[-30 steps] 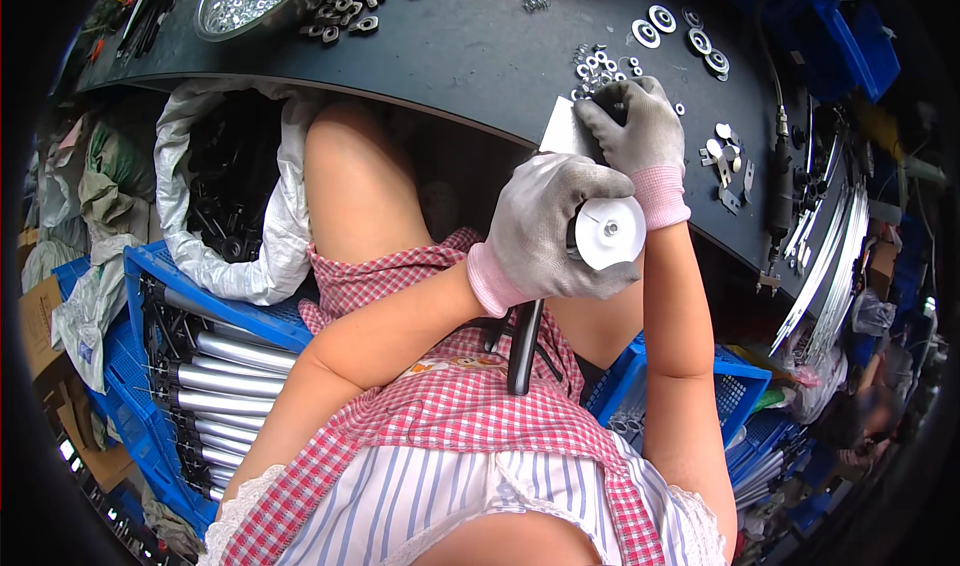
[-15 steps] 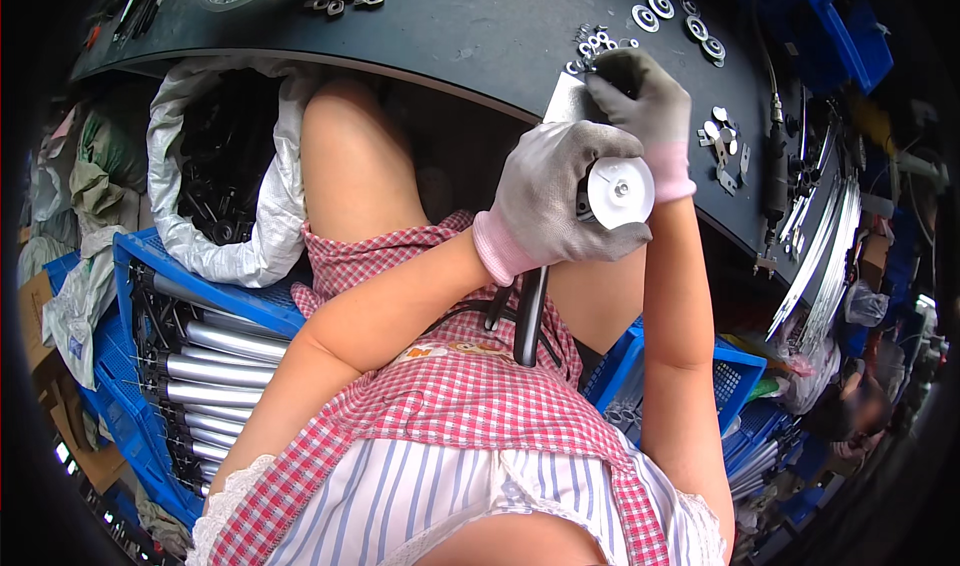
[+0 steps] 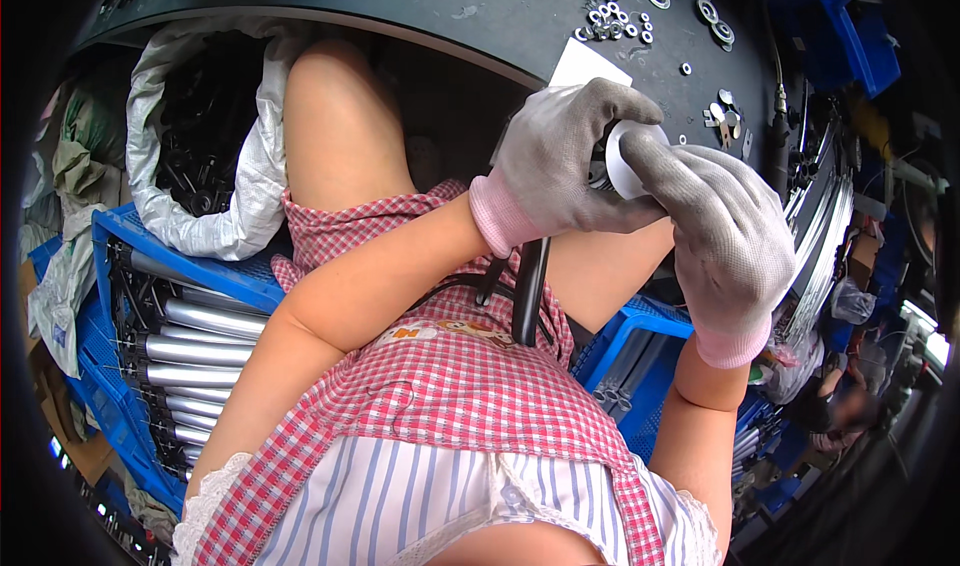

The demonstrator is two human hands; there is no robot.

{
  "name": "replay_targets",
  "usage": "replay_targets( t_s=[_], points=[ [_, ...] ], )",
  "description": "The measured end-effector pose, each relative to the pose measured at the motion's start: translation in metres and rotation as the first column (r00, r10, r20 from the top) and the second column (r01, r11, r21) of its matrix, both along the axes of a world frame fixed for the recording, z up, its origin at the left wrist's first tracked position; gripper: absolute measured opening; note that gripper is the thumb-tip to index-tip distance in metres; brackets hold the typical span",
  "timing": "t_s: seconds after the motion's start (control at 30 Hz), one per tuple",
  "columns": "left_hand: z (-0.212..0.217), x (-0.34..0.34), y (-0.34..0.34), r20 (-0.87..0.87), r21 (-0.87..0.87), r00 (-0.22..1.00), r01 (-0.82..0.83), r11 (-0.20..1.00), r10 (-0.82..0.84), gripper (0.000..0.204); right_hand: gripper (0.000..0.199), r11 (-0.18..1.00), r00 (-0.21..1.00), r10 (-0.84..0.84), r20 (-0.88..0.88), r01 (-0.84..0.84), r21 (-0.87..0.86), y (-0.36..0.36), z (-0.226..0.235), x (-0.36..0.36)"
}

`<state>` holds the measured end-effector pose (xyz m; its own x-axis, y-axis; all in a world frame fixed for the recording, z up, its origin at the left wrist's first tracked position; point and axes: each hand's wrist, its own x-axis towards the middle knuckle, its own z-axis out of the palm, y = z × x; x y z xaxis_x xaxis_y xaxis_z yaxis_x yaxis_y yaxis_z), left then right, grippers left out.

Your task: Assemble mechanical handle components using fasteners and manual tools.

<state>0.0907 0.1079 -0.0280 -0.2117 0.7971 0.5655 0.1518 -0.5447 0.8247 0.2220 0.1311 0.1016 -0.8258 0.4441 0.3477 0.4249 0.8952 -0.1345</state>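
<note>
My left hand, in a grey glove with a pink cuff, is closed round a part with a white disc on its near face. Black tubes hang below that hand above my lap. My right hand, gloved alike, has its fingers bent over the disc's middle; whatever the fingertips hold is hidden. Beyond my left hand, a pale flat piece sticks out at the table's edge. Small rings and nuts lie on the dark table, near round metal discs and flat metal pieces.
At left stand a white sack of dark parts and a blue crate with silver tubes. A blue basket is at my right. Thin metal rods lie past the table's right end, and a person is farther off.
My right hand has left the small rings on the table and come back to the white disc, fingers over its centre. My left hand still grips the part, its disc now turned more sideways.
</note>
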Motion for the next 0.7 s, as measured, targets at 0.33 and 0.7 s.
replay_targets(
  t_s=[0.33,0.7],
  points=[
    [0.001,0.007,0.007,0.104,0.088,0.993,-0.069,0.994,0.059,0.053,0.025,0.874,0.950,-0.274,-0.150,0.181,-0.450,0.007,-0.005,0.000],
    [0.006,-0.009,-0.001,-0.072,0.061,0.996,-0.037,0.997,0.042,0.068,0.037,0.962,0.992,-0.054,-0.113,0.022,-0.272,0.029,-0.001,0.015]
  ],
)
